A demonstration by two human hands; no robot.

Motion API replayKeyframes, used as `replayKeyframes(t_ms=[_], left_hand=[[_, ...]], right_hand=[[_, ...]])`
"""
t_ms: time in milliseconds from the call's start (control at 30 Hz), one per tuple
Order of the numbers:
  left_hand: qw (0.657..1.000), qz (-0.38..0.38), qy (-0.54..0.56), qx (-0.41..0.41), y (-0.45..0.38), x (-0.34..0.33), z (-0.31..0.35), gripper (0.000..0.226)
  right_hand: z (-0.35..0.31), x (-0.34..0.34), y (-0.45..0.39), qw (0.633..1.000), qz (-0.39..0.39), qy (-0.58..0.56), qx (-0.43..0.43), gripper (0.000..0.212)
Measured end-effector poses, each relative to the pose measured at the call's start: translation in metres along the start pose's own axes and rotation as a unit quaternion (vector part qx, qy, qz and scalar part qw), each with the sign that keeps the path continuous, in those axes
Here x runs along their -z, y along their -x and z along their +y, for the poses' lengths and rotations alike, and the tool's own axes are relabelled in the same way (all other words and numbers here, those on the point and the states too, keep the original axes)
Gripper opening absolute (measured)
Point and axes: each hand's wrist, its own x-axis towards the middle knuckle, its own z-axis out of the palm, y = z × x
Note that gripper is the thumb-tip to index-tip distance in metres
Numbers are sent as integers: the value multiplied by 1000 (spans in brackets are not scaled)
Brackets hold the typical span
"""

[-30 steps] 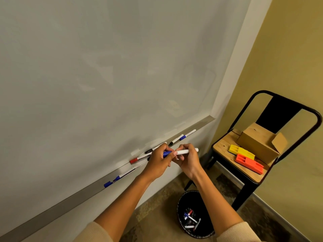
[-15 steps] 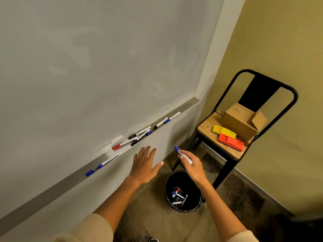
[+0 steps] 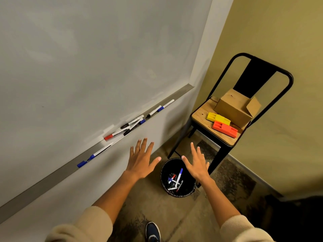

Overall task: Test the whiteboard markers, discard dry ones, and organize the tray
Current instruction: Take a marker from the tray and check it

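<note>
Blue marker (image 3: 179, 175) gone from right hand (image 3: 198, 165), now in bin (image 3: 189, 190) w/ other pens. Both hands empty, fingers spread; left hand (image 3: 142, 158) below tray (image 3: 52, 177), markers (image 3: 130, 126) on it.

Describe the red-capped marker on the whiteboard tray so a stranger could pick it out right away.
Follow the metal tray along the bottom of the whiteboard to the jumbled cluster of markers near its middle. The red-capped marker lies at the cluster's left end, tilted against the board. It has the only red cap on the tray; the others are blue or black.
</note>
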Motion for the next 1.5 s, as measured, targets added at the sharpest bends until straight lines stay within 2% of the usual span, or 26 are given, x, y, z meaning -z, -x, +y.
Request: replayKeyframes(t_ms=[333, 633, 700, 800, 900, 1167, 1300, 1500], left_hand=[[996, 24, 25, 87, 31, 2, -50, 111], [975, 67, 42, 210, 79, 13, -104, 116], [967, 71, 45, 242, 91, 16, -116, 109], [955, 68, 41, 285, 106, 19, -133, 85], [946, 69, 44, 312, 121, 20, -151, 74], [929, 77, 56, 358, 138, 14, -176, 67], [925, 100, 52, 364, 136, 13, -179, 64], [929, 96, 19, 358, 128, 7, -187, 61]], right_hand=[[-71, -39, -13, 990, -44, 56, 123, 76], [-183, -106, -13, 941, -113, 163, 273, 75], [-204, -120, -13, 924, -123, 196, 304, 73], [-230, -136, -15, 901, -138, 229, 341, 69], [-251, -148, -16, 885, -150, 246, 366, 65], [-283, -173, -22, 844, -166, 306, 409, 58], [-286, -177, -27, 840, -166, 321, 406, 50], [-291, -184, -39, 839, -140, 328, 411, 51]])
